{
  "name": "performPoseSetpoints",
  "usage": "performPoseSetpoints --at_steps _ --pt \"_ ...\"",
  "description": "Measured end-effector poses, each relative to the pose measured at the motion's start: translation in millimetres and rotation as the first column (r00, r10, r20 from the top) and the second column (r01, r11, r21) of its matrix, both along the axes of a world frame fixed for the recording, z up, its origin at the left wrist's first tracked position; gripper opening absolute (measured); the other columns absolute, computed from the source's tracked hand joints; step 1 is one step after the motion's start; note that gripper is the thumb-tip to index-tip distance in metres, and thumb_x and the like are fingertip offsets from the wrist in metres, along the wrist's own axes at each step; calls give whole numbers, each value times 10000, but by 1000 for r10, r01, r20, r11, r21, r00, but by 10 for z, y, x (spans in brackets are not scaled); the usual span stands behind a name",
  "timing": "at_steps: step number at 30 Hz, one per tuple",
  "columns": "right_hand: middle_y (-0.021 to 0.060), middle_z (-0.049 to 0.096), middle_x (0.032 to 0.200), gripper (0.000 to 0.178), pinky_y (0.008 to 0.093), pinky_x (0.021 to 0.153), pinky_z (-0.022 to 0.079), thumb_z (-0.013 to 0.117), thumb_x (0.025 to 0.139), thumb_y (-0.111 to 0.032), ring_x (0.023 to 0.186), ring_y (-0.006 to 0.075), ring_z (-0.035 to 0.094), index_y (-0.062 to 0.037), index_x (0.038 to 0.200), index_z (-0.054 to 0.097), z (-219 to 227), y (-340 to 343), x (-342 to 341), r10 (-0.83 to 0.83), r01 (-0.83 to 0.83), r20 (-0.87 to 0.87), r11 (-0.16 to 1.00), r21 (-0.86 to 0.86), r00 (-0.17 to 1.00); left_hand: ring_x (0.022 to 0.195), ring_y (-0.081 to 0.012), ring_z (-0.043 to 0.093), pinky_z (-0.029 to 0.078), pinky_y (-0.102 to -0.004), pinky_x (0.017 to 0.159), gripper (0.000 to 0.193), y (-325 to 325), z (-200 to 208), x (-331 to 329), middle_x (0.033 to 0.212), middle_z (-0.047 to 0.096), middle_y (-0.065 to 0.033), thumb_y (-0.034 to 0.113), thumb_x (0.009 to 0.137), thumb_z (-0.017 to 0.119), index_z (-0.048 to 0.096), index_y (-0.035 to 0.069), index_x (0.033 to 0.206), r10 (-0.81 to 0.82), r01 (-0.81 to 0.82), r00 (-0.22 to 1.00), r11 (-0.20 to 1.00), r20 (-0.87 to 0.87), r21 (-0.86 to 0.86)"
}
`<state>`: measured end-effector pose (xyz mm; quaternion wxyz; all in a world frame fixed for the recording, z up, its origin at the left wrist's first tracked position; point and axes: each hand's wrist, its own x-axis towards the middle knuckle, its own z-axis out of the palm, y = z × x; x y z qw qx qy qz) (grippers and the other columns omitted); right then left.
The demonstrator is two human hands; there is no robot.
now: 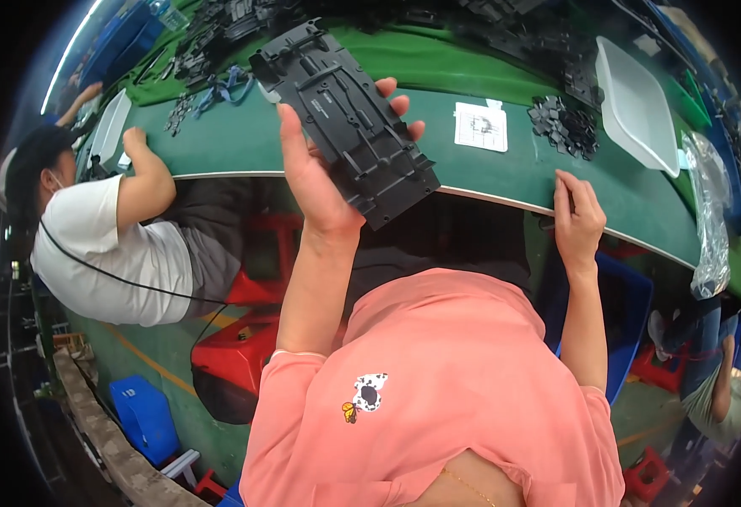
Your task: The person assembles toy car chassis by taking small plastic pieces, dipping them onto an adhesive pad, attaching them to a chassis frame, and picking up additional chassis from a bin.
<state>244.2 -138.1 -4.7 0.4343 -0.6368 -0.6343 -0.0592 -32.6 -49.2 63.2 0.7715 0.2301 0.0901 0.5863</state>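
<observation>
My left hand point(324, 190) grips a long black moulded plastic tray-like part point(345, 118), raised above the table's front edge. The thumb lies along its left side and the fingertips come round its right side. Ribs, clips and small holes cover the face turned toward me. At the table edge on the right is my right hand point(579, 215), its fingers bent and drawn together. Whatever sits between those fingertips, if anything, is hidden. Just beyond it lies a pile of small black plastic pieces point(565, 127).
A white sheet with a printed drawing point(480, 127) lies on the green table point(438, 106). A white bin point(637, 106) and a clear plastic bag point(710, 220) are at the right. Black parts heap along the back. A co-worker point(108, 211) sits at the left, near red stools point(231, 359).
</observation>
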Motion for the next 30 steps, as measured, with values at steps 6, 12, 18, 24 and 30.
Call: performPoseSetpoints --at_steps 6,12,18,24,30 --pt "113 613 782 113 297 599 471 627 845 -18 637 231 581 -15 956 650 -4 100 49 -44 44 -48 999 2 998 1063 -355 577 462 -588 901 836 139 -61 41 1277 486 -249 690 887 306 375 -3 1348 -100 103 995 947 -27 305" --pt "139 651 866 117 307 674 496 602 872 -45 732 252 631 0 971 645 81 89 60 -105 103 -65 994 -39 992 1025 -364 598 488 -535 883 930 286 60 233 1240 519 -252 746 845 304 413 -53 1308 -124 168 977 950 -176 265" --pt "165 659 907 118 323 714 503 592 877 -43 793 293 650 18 968 639 135 178 70 -60 45 -102 988 -145 993 1042 -363 594 483 -525 913 788 210 12 88 1244 530 -243 643 924 242 428 -15 1316 -201 180 966 974 -161 -134" --pt "143 616 803 128 320 584 460 578 864 42 640 261 573 23 980 627 86 225 49 -5 9 44 996 -91 999 1104 -345 564 493 -521 902 659 496 199 -490 1241 537 -221 543 955 288 440 8 1308 -57 54 998 981 -12 -186" --pt "119 537 684 139 340 497 396 579 832 53 540 243 499 16 956 629 92 270 49 -32 38 63 995 -96 998 955 -250 652 511 -423 894 443 1720 583 -1363 1100 654 -90 382 982 341 579 59 1169 380 -455 833 884 -401 -108"
